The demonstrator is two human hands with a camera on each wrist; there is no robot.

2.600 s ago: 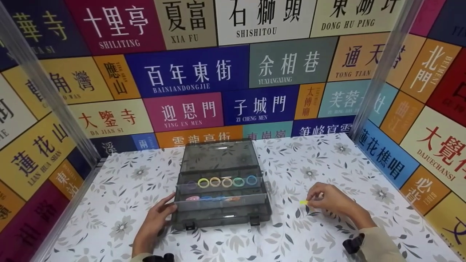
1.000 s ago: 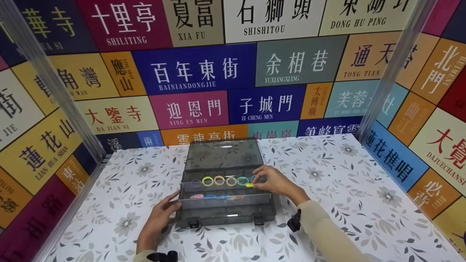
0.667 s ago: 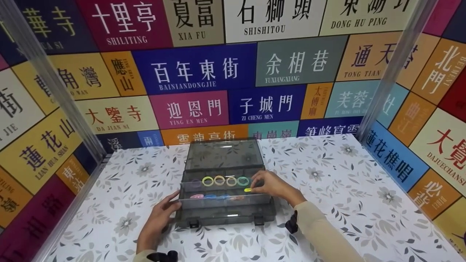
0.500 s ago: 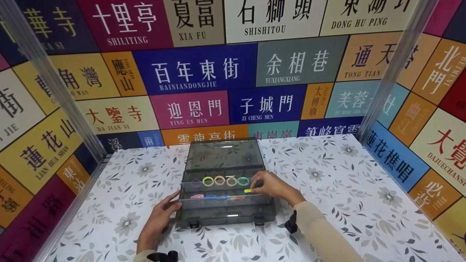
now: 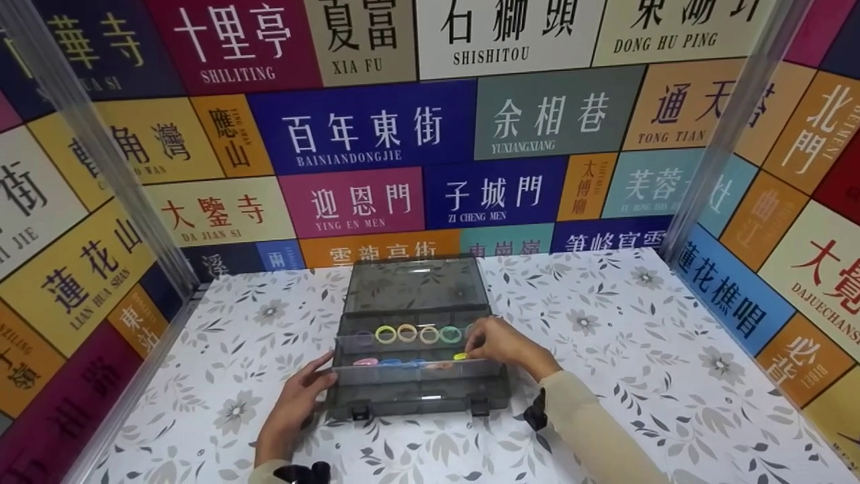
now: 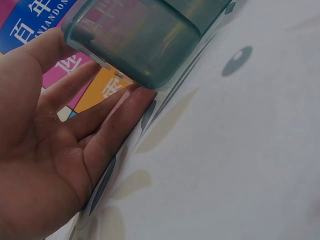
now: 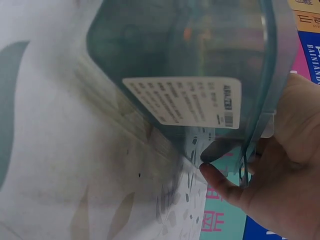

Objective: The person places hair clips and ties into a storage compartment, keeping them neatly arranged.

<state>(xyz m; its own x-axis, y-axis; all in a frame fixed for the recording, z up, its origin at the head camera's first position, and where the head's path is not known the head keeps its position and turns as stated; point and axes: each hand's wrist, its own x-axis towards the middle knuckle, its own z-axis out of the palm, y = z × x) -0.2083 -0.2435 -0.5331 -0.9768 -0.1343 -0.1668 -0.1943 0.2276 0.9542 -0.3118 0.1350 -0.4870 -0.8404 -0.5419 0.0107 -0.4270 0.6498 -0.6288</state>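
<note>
A smoky grey plastic box (image 5: 416, 386) sits in the middle of a table (image 5: 638, 349) covered with a leaf-and-flower print, its lid (image 5: 414, 285) open and leaning back toward the wall of coloured signs (image 5: 376, 128). The left hand (image 5: 295, 407) rests against the box's near left corner with its fingers (image 6: 107, 117) straight and relaxed, touching the wall of the box rather than gripping it (the left wrist view shows the palm open beside the rounded corner). The right hand (image 5: 500, 344) reaches over the right end of the box, its fingers curled down and pinching one small yellow ring (image 5: 460, 356), which sits at the right end of the front row of compartments, just at the divider. In the back row four rings stand on edge side by side (image 5: 418, 334): yellow, cream, another pale one and a green one; a faint purple one may lie to their left, though that is hard to tell. In the front row (image 5: 400, 364) lie a pink ring, some blue ones and an orange one, too crowded to count exactly. The right wrist view shows a white printed label (image 7: 187, 102) on the box's side wall, with a fingertip (image 7: 215, 175) hooked at the rim. Two latches (image 5: 358, 411) sit on the front of the box.
</note>
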